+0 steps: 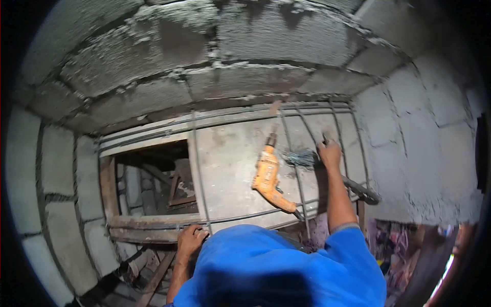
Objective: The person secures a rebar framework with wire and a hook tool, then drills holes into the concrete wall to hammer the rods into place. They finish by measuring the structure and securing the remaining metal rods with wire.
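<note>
My right hand [330,153] is closed above the steel bars on the right of the board. A short dark piece, like a tool handle, sticks up from its fingers; its kind is hidden. Left of it lies a bundle of thin tie wire [302,158]. An orange power drill [266,176] rests on the pale board [230,153], bit towards the block wall. My left hand [191,239] is at the near edge, its bent fingers gripping the end of the wooden beam [146,235]. Steel rebar [286,133] runs lengthwise and crosswise over the board.
A rectangular opening [158,179] with wood pieces below lies left of the board. Concrete block walls stand ahead [286,36], left [61,158] and right [404,153]. A dark bar [360,189] sticks out at right. Below right is blurred clutter [394,245].
</note>
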### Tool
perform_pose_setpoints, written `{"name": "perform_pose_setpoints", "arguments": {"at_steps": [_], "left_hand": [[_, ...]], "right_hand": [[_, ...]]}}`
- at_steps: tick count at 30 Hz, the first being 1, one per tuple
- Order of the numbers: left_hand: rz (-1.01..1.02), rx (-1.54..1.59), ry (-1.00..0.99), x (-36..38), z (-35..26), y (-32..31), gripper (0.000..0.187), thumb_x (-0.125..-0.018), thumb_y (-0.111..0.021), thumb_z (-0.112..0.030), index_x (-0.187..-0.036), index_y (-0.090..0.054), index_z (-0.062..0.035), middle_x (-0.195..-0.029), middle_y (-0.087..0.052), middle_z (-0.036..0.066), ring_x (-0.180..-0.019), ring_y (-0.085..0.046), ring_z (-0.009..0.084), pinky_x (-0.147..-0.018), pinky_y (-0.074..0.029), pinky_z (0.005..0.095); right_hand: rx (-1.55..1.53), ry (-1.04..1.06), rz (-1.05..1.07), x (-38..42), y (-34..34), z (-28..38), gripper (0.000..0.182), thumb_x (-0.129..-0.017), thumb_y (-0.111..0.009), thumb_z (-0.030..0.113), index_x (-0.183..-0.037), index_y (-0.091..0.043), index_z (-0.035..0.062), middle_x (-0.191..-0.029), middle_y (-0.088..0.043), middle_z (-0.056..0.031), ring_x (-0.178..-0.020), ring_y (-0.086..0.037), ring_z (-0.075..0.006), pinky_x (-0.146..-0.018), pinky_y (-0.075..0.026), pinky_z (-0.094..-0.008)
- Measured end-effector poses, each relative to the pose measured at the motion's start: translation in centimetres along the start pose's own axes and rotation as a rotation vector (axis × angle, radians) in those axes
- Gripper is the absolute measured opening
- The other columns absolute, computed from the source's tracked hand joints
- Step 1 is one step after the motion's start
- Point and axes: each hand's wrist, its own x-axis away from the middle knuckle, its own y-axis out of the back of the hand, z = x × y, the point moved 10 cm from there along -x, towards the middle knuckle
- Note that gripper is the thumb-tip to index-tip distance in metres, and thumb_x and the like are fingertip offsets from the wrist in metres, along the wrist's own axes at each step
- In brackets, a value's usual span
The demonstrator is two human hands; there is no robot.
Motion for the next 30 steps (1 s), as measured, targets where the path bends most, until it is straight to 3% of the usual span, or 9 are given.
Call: {"name": "perform_pose_setpoints", "arguments": {"at_steps": [3, 6, 11, 18, 20, 21, 22, 25, 30], "left_hand": [[0.025, 0.045, 0.089, 0.1, -1.0, 1.8, 0.039, -0.081, -0.074, -0.039, -0.102, -0.07, -0.0065, -0.095, -0.071, 0.018, -0.09, -0.069, 0.0351, -0.081, -0.053, 0.0416], [-0.055, 0.035, 0.0, -0.4, -2.9, 4.1, 0.037, -0.083, -0.073, -0.038, -0.102, -0.07, -0.0061, -0.096, -0.07, 0.018, -0.09, -0.068, 0.0354, -0.08, -0.053, 0.0417], [-0.089, 0.049, -0.046, -2.1, -5.2, 6.6, 0.039, -0.085, -0.072, -0.037, -0.104, -0.068, -0.0037, -0.096, -0.07, 0.019, -0.091, -0.068, 0.0356, -0.079, -0.053, 0.0423], [-0.122, 0.141, -0.033, -2.6, -3.6, 7.0, 0.039, -0.087, -0.069, -0.038, -0.106, -0.068, -0.0042, -0.098, -0.07, 0.018, -0.092, -0.068, 0.0346, -0.08, -0.053, 0.0424], [-0.119, 0.16, -0.025, -2.6, -2.5, 6.7, 0.038, -0.087, -0.069, -0.038, -0.106, -0.068, -0.0051, -0.1, -0.07, 0.018, -0.093, -0.068, 0.0348, -0.081, -0.053, 0.0426], [-0.133, 0.106, -0.044, -2.6, -2.2, 6.5, 0.037, -0.087, -0.069, -0.038, -0.107, -0.068, -0.0063, -0.101, -0.07, 0.017, -0.094, -0.067, 0.035, -0.081, -0.053, 0.043], [-0.13, 0.059, -0.087, -3.0, -2.7, 5.9, 0.037, -0.087, -0.069, -0.038, -0.108, -0.068, -0.0075, -0.103, -0.07, 0.016, -0.096, -0.067, 0.0352, -0.082, -0.053, 0.0434], [-0.095, 0.087, -0.102, -3.6, -2.3, 4.6, 0.033, -0.085, -0.072, -0.031, -0.108, -0.068, -0.0082, -0.104, -0.07, 0.016, -0.098, -0.067, 0.0353, -0.084, -0.053, 0.0434], [-0.174, 0.226, -0.19, -4.0, -6.4, 6.3, 0.023, -0.082, -0.075, -0.018, -0.097, -0.07, -0.0023, -0.091, -0.07, 0.019, -0.081, -0.069, 0.0313, -0.071, -0.054, 0.0387]], "right_hand": [[-0.128, 0.256, 0.282, 4.2, -1.0, 5.5, 0.04, -0.072, -0.08, 0.029, -0.095, -0.067, 0.0, -0.09, -0.068, -0.0221, -0.089, -0.064, -0.042, -0.081, -0.05, -0.0476], [-0.159, 0.374, 0.321, 7.2, -2.8, 7.0, 0.037, -0.07, -0.082, 0.022, -0.097, -0.067, 0.0015, -0.094, -0.066, -0.0203, -0.092, -0.063, -0.0404, -0.082, -0.05, -0.0461], [-0.048, 0.467, 0.231, 8.0, -4.9, 6.5, 0.028, -0.074, -0.07, 0.002, -0.102, -0.065, -0.0004, -0.1, -0.063, -0.0214, -0.098, -0.061, -0.0411, -0.084, -0.05, -0.0461], [0.064, 0.424, 0.104, 8.8, -5.9, 5.3, 0.033, -0.074, -0.065, 0.001, -0.106, -0.061, 0.0003, -0.098, -0.06, -0.0242, -0.096, -0.059, -0.0442, -0.085, -0.049, -0.0474], [0.03, 0.608, -0.018, 9.6, -4.9, 6.2, 0.03, -0.075, -0.064, 0.0, -0.104, -0.06, -0.0018, -0.101, -0.06, -0.0258, -0.097, -0.059, -0.0457, -0.088, -0.048, -0.0487], [-0.033, 0.427, 0.327, 9.1, -4.3, 7.5, 0.034, -0.076, -0.064, 0.006, -0.108, -0.06, -0.0039, -0.113, -0.06, -0.0278, -0.106, -0.058, -0.0459, -0.095, -0.047, -0.0481], [0.007, 0.4, 0.356, 9.1, -3.9, 8.2, 0.034, -0.076, -0.065, 0.01, -0.107, -0.061, -0.0046, -0.114, -0.061, -0.0282, -0.108, -0.057, -0.0458, -0.097, -0.047, -0.0476], [-0.01, 0.491, 0.149, 8.8, 0.9, 9.1, 0.027, -0.074, -0.067, 0.016, -0.093, -0.063, -0.0023, -0.095, -0.063, -0.0259, -0.096, -0.059, -0.0448, -0.088, -0.048, -0.0488], [-0.093, 0.31, 0.204, 8.1, 8.7, 12.6, 0.025, -0.072, -0.066, 0.015, -0.09, -0.062, -0.002, -0.088, -0.064, -0.0227, -0.085, -0.064, -0.0414, -0.077, -0.051, -0.0448]]}}
